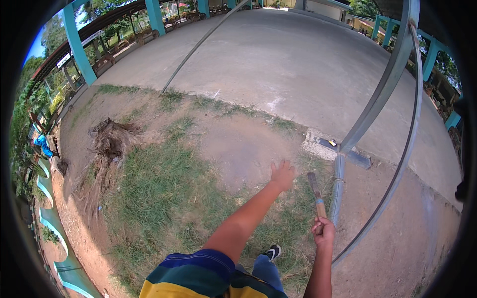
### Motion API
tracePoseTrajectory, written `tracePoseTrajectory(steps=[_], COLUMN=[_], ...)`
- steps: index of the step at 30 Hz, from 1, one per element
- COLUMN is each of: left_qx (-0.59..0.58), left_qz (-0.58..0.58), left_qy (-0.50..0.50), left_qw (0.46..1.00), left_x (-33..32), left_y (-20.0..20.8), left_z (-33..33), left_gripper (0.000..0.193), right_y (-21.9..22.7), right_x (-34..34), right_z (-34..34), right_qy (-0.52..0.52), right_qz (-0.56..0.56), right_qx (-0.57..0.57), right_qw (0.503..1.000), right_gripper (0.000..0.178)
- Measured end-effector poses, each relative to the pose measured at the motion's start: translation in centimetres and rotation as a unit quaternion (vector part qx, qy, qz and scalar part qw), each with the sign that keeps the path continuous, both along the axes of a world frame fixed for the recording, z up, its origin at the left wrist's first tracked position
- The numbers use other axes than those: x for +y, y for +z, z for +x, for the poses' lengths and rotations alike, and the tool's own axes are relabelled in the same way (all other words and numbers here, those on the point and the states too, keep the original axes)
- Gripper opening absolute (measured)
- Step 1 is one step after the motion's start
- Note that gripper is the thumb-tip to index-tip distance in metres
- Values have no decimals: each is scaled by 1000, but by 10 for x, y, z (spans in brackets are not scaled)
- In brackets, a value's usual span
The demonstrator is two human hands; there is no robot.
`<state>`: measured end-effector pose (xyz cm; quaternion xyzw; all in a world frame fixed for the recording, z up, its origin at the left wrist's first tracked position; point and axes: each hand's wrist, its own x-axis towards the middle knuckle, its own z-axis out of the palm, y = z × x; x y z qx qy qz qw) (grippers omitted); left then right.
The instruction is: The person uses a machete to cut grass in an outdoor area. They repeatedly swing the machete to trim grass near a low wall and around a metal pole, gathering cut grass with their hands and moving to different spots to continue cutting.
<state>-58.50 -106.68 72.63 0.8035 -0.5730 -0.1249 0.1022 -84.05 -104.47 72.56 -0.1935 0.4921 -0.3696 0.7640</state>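
On the patch of grass (164, 193) at the edge of the concrete floor (298, 64), you stand with both arms out in front of you. Your right hand (324, 229) has its grip clamped around the wooden handle of a long knife (316, 194), whose blade points up and away from you, toward the base of the grey metal post (339, 179). The knife sits just beside that post, not touching it as far as I can tell. Your left hand (282, 174) is stretched forward over the thin dry grass, fingers spread apart, holding nothing. A tree stump (110, 139) with bare roots lies well apart to your left. Your shoe (272, 252) shows below, between your two arms.
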Motion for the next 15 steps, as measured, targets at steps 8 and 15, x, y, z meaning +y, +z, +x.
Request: tracePoseTrajectory(steps=[8,15], left_qx=[-7,-17], left_qz=[-7,60], left_qy=[68,25], left_qw=[998,998], left_x=[-117,-262], left_y=[-14,-55], left_z=[79,106], left_gripper=[44,49], right_y=[-44,-91], right_x=[-177,-292], right_z=[55,70], right_qy=[0,-83], right_qz=[95,156], right_qx=[-12,12], right_qw=[995,984], right_gripper=[5,11])
